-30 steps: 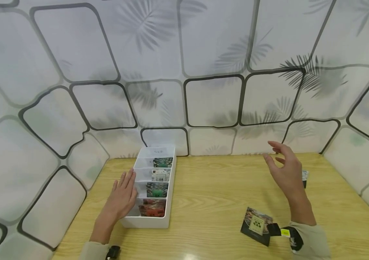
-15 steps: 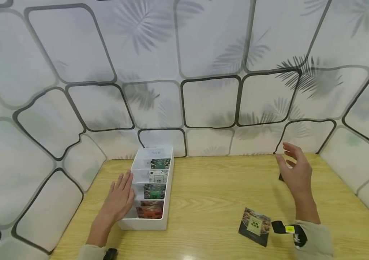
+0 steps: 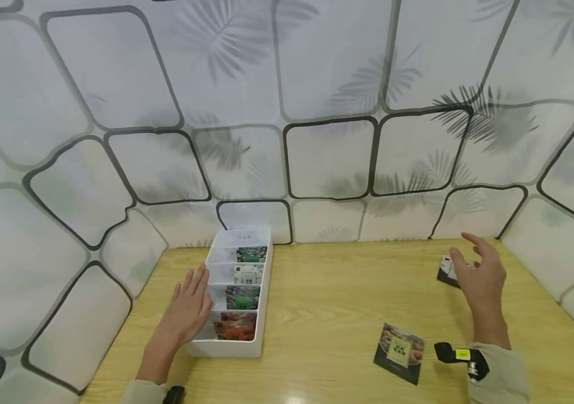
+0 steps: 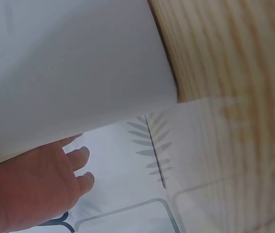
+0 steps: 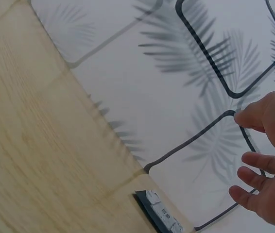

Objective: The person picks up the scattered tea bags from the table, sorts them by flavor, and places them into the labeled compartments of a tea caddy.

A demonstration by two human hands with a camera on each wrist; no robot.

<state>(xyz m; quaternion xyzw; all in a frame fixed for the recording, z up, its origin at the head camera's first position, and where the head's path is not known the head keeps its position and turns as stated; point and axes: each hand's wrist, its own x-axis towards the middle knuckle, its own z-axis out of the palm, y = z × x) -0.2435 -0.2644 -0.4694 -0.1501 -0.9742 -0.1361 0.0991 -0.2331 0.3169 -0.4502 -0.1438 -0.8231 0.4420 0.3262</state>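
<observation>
In the head view my left hand [image 3: 184,307] rests with straight fingers on the left rim of a long white divided box [image 3: 260,343]. Its compartments hold small printed packets: red ones [image 3: 236,328] at the front, a green and dark one [image 3: 243,298], a white one [image 3: 248,274], and another green one [image 3: 252,254] farther back. My right hand [image 3: 482,280] hovers over the table at the right, thumb and fingers spread and holding nothing. A white and black packet [image 3: 448,271] lies just left of it, partly hidden behind the thumb. The right wrist view shows this packet [image 5: 161,213] below the hand.
A dark square packet with a pale green label [image 3: 400,353] lies flat on the wooden table [image 3: 327,303], nearer the front. A wall of patterned cloth [image 3: 332,157] closes off the back and both sides. The box's back end stands close to it.
My right hand has moved to the right and slightly nearer, and the white and black packet now shows on its left side. My left hand has stayed on the box's rim.
</observation>
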